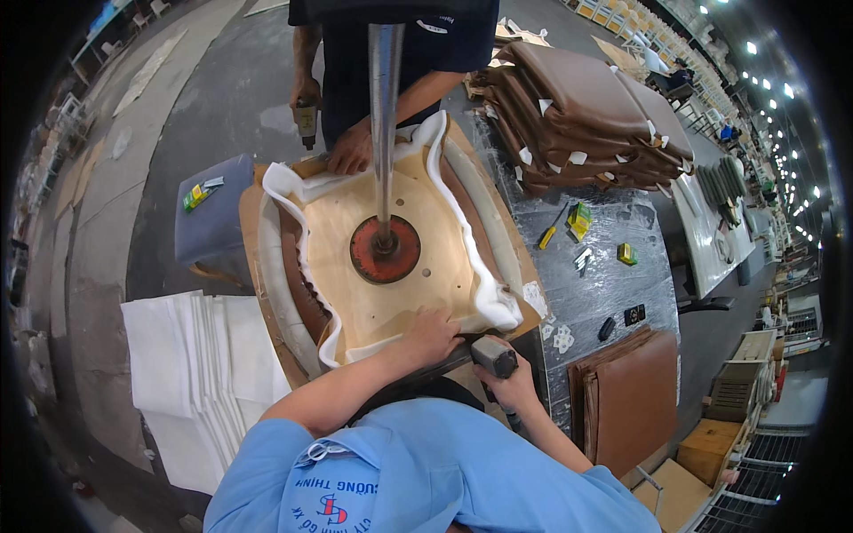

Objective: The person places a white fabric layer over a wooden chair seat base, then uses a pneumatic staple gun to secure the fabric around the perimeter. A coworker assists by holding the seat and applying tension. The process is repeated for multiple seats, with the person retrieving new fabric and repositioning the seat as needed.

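Note:
A pale plywood seat panel lies underside up, edged by white padding with brown leather showing beneath. A vertical metal pole ends in a red disc that presses on the panel's middle. My left hand rests at the near edge, fingers bent down; what they pinch is hidden. Just right of it, my right hand grips a grey and black staple gun, its nose by the near edge. Opposite, a co-worker's hand touches the far edge; the other holds a staple gun.
Folded brown leather covers are piled at the far right, flat brown sheets at the near right. Small yellow-green boxes, a yellow-handled screwdriver and staple strips lie between. White padding sheets are stacked at left.

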### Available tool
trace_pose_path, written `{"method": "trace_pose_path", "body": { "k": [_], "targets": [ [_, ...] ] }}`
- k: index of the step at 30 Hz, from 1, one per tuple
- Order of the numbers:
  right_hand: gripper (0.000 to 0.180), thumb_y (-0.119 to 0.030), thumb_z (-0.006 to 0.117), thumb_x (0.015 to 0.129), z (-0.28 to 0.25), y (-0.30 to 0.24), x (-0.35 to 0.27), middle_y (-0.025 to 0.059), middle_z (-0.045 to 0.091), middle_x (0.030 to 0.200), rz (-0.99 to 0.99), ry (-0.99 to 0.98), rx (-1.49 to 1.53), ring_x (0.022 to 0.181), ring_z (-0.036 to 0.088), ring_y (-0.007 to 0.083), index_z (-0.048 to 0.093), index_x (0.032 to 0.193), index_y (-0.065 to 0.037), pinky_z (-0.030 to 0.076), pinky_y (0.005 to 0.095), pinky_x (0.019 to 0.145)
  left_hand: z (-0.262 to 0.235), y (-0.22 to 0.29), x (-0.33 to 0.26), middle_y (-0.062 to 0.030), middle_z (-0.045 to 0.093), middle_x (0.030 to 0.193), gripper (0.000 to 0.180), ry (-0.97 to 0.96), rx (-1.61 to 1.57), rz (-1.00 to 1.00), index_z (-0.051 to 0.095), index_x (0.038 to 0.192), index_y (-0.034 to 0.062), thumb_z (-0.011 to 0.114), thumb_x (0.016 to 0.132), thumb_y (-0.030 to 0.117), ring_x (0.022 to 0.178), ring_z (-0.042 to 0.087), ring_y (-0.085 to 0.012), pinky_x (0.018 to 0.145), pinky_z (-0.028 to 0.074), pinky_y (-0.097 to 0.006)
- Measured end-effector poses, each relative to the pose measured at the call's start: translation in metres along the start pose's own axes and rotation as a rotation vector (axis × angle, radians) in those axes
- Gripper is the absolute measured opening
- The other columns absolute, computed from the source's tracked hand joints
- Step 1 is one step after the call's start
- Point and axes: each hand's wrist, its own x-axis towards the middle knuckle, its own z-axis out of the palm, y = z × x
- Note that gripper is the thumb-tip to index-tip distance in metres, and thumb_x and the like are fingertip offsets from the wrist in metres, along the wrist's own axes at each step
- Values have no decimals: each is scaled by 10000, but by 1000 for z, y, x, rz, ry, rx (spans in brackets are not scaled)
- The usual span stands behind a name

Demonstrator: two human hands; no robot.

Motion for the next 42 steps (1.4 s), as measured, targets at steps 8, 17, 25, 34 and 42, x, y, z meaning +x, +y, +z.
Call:
{"method": "trace_pose_path", "body": {
  "k": [8, 17, 25, 34, 42],
  "targets": [
    [667, -182, 909, 897, 2, -12, 1, 142, 793, 1315, 44, -22, -40, 1224, 743, 196, 652, 1496, -38, 559, 365, 1091, 4, -12, 0, -99, 670, 933, 208, 108, -126, 47, 775, 857, 83, 755, 962, 262, 982, 655, -334, 926, 472, -511],
    [387, -188, 883, 946, -4, -60, 28, 44, 756, 915, 317, -141, -67, 659, 711, 124, 729, 1249, -2, 547, 307, 564, 3, -25, -4, -84, 628, 987, 213, 235, -111, -67, 775, 830, 98, 781, 931, 285, 1081, 570, -303, 959, 449, -473],
    [260, -149, 854, 961, 13, -86, 61, 33, 721, 832, 350, -180, -84, 590, 681, 130, 728, 1132, 1, 522, 308, 516, 9, -28, -6, -84, 624, 1048, 198, 292, -147, -123, 776, 844, 103, 776, 925, 285, 1097, 580, -307, 981, 459, -468],
    [235, -141, 832, 975, 21, -91, 71, 25, 723, 840, 329, -175, -131, 561, 670, 124, 751, 1143, 0, 507, 301, 497, 14, -29, -4, -100, 634, 1030, 211, 261, -117, -145, 750, 824, 89, 729, 945, 261, 1095, 591, -310, 971, 476, -454],
    [225, -145, 834, 964, 23, -96, 76, 29, 707, 787, 321, -158, -146, 534, 643, 127, 747, 1108, 5, 499, 312, 488, 19, -29, -6, -116, 646, 1050, 197, 321, -77, -123, 753, 834, 77, 705, 943, 234, 1105, 590, -322, 956, 476, -448]
  ]
}}
